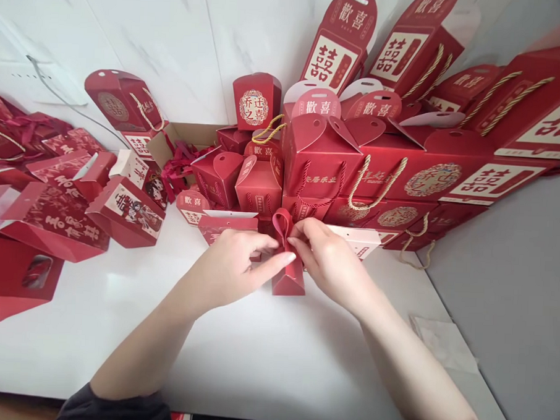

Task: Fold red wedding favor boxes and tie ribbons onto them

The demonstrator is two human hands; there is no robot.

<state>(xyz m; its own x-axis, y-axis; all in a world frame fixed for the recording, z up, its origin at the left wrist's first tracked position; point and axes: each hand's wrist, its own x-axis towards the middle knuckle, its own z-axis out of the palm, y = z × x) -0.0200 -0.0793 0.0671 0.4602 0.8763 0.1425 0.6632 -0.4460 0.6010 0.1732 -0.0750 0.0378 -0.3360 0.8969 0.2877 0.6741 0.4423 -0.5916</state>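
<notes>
In the head view, a small red gift box (288,284) stands on the white table, its narrow side toward me. A red ribbon (282,221) loops up from its top. My left hand (240,261) is at the box's left, with thumb and fingers closed in around the base of the ribbon. From the right, my right hand (322,246) pinches the ribbon just below the loop. The fingertips partly hide where the ribbon crosses the box.
Red gift boxes with rope handles (324,150) are stacked against the wall behind my hands. More red boxes (52,218) crowd the left side. A cardboard box (185,134) holds red ribbons. A clear packet (444,342) lies at the right.
</notes>
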